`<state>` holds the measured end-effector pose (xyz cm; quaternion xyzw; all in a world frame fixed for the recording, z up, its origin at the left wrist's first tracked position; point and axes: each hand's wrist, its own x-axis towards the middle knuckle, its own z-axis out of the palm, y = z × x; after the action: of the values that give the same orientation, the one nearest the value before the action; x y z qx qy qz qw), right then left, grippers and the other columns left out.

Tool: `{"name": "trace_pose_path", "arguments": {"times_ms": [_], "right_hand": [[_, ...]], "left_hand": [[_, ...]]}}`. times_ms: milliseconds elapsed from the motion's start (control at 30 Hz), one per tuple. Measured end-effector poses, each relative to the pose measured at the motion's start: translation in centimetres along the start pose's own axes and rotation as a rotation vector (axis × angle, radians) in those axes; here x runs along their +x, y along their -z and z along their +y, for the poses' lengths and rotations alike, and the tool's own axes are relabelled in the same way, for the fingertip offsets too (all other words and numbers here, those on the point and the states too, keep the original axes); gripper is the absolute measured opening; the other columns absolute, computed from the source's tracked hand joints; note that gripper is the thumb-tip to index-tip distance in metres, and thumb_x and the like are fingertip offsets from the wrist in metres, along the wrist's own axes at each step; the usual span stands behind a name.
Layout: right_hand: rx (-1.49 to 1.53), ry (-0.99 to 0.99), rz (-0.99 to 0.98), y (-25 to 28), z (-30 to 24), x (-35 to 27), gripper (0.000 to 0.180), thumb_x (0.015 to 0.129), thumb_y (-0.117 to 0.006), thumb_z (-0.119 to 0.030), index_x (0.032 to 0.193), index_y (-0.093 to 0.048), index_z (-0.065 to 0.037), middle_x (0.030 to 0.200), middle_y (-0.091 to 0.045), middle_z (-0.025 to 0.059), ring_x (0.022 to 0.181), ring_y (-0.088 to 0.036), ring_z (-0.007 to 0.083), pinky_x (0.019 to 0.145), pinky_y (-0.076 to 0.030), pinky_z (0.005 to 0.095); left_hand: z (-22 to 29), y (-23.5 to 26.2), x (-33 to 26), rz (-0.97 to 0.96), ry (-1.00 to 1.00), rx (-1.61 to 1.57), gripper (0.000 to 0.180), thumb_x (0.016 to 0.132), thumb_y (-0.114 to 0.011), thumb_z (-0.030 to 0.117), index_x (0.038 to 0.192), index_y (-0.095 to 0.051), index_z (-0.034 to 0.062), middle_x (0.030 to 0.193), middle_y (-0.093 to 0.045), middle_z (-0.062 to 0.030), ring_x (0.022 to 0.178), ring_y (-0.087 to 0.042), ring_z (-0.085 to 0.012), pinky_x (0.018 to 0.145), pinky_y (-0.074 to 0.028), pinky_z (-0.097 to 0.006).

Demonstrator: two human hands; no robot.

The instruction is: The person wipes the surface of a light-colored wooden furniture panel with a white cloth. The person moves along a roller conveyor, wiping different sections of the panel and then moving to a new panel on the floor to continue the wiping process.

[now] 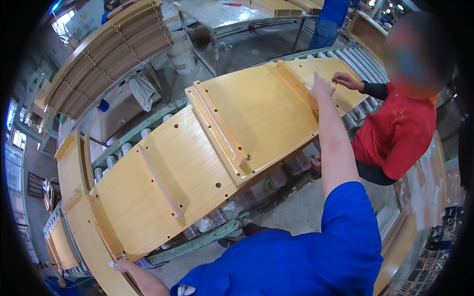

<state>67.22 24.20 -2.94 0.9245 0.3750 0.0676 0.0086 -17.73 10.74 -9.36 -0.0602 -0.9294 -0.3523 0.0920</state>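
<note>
My left hand (120, 265) is at the near left corner of a wooden panel (192, 148); its fingers look closed, and a small white bit shows at them, too small to name. My right arm reaches far out to the right. At its end my right hand (322, 89), holding nothing I can see, has its index finger stretched up beside an upright wooden rail (297, 86). A second panel (247, 118) lies over the first, with white glue lines along its edge and beside another rail (217, 118). Dark holes dot both panels.
A co-worker in a red shirt (400, 133) stands at the right, one hand (347, 81) close to mine. Rollers (363, 64) of a green-framed conveyor carry the panels. Stacked wooden panels (108, 54), a white bucket (181, 54) and a metal table (222, 17) stand beyond.
</note>
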Motion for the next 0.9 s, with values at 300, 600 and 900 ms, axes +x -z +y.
{"name": "trace_pose_path", "arguments": {"times_ms": [300,600,900], "right_hand": [[0.625,0.769,0.165,3.0,-12.2,-16.4,0.048,0.083,-0.053,-0.037,0.124,-0.048,-0.014,0.121,-0.051,0.0087,0.109,-0.046,0.0284,0.089,-0.037,0.048],[0.597,0.516,-0.161,1.2,-17.3,-21.9,0.053,0.092,-0.035,-0.043,0.135,-0.035,-0.013,0.142,-0.031,0.011,0.13,-0.028,0.0343,0.101,-0.025,0.0536],[0.45,0.425,-0.18,2.2,-18.7,-23.8,0.048,0.093,-0.03,-0.042,0.134,-0.038,-0.016,0.143,-0.03,0.0089,0.133,-0.021,0.0358,0.102,-0.02,0.0592]], "left_hand": [[-1.3,0.6,2.4,-0.007,-0.049,0.083,0.042,0.083,-0.058,0.031,0.102,-0.053,-0.0059,0.094,-0.062,-0.0225,0.084,-0.061,-0.0362,0.069,-0.049,-0.043],[-1.8,-0.5,3.1,-0.133,-0.002,-0.044,0.043,0.085,-0.054,0.031,0.107,-0.051,-0.0055,0.095,-0.062,-0.0238,0.086,-0.061,-0.038,0.07,-0.05,-0.043],[-4.0,-2.2,5.3,-0.107,-0.107,0.038,0.036,0.08,-0.061,0.032,0.085,-0.066,-0.0037,0.079,-0.064,-0.0216,0.068,-0.062,-0.0362,0.057,-0.05,-0.044]]}}
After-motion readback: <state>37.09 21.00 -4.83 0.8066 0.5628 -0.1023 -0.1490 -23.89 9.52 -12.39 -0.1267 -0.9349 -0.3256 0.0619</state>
